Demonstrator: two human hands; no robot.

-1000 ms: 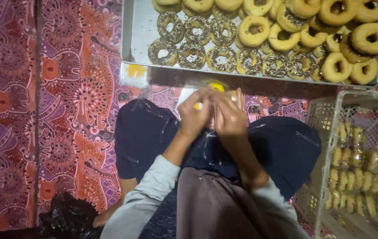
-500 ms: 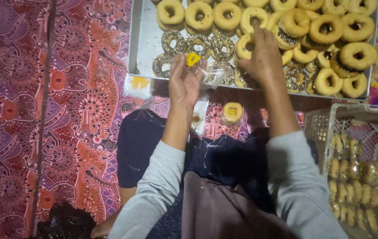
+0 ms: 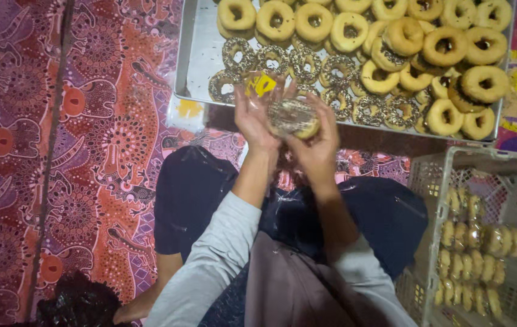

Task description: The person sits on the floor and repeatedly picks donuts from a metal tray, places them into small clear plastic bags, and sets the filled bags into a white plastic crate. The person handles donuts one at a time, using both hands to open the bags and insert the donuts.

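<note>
Both hands, the left hand (image 3: 252,118) and right hand (image 3: 319,148), grip one round sprinkled doughnut (image 3: 294,117) in a clear plastic bag (image 3: 262,85) (yellow label on top). They hold it just in front of the big silver metal tray (image 3: 201,54) of doughnuts.

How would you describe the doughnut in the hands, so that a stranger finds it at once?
Start at the metal tray of doughnuts at the top. Just below its near edge, the left hand and right hand hold one sprinkled doughnut between them. Unlike the doughnuts lying on the tray, it is lifted and sits in a clear bag with a yellow label.
</note>
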